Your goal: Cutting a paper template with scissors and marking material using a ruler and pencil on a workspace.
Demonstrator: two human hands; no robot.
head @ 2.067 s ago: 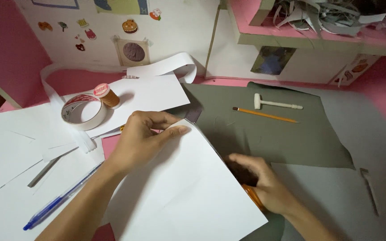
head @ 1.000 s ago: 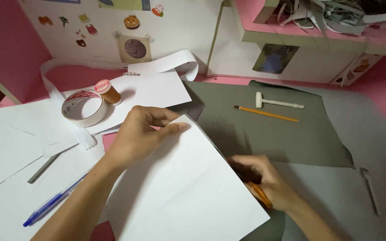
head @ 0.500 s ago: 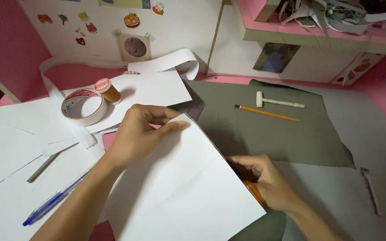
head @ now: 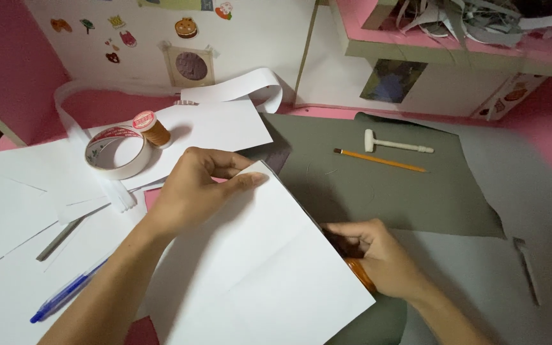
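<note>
Centrally, a white sheet of paper (head: 263, 268) lies tilted over the near part of the desk, overlapping a large grey-green sheet (head: 391, 185) to its right and loose white papers (head: 14, 204) to its left. Left hand (head: 193, 191): rests on the sheet's upper corner, thumb and forefinger pinching that corner, other fingers curled. Right hand (head: 372, 255): grips the sheet's right edge, fingers closed around an orange-handled tool (head: 360, 276) whose working end is hidden, so what kind of tool it is cannot be told. Roll of tape (head: 116, 152): flat on the white papers, just beside a small orange spool (head: 151, 128). Yellow pencil (head: 381, 160): on the grey-green sheet, near a small white hammer-shaped tool (head: 394, 144). Blue pen (head: 65, 297): at lower left, beside the left forearm.
</note>
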